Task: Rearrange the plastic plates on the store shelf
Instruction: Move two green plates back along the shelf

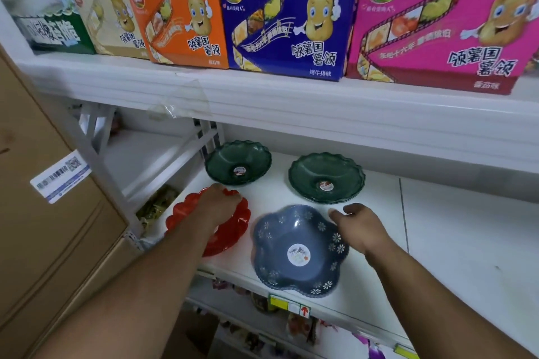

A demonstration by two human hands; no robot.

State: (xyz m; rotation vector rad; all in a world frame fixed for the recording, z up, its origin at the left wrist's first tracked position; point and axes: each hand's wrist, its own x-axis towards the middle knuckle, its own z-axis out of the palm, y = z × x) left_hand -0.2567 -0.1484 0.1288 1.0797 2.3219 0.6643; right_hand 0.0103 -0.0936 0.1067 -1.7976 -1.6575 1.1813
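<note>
Plates occupy the white middle shelf [437,242] in a loose two-by-two grid: two dark green scalloped plates at the back, one on the left [237,162] and one on the right [326,178], with a red plate [230,234] at front left and a blue flower-shaped plate [297,251] at front right. None touches another; the spacing suggests each is meant to show separately.

The left hand [220,202] lies palm-down on the far rim of the red plate, fingers curled over the edge. This looks like a grasp for sliding or lifting, though the underside contact is hidden. The right hand [360,224] rests beside the blue plate's right rim, fingers relaxed and holding nothing.

Snack cartons [288,23] fill the upper shelf, which limits lift height, so sliding appears the safer motion.
</note>
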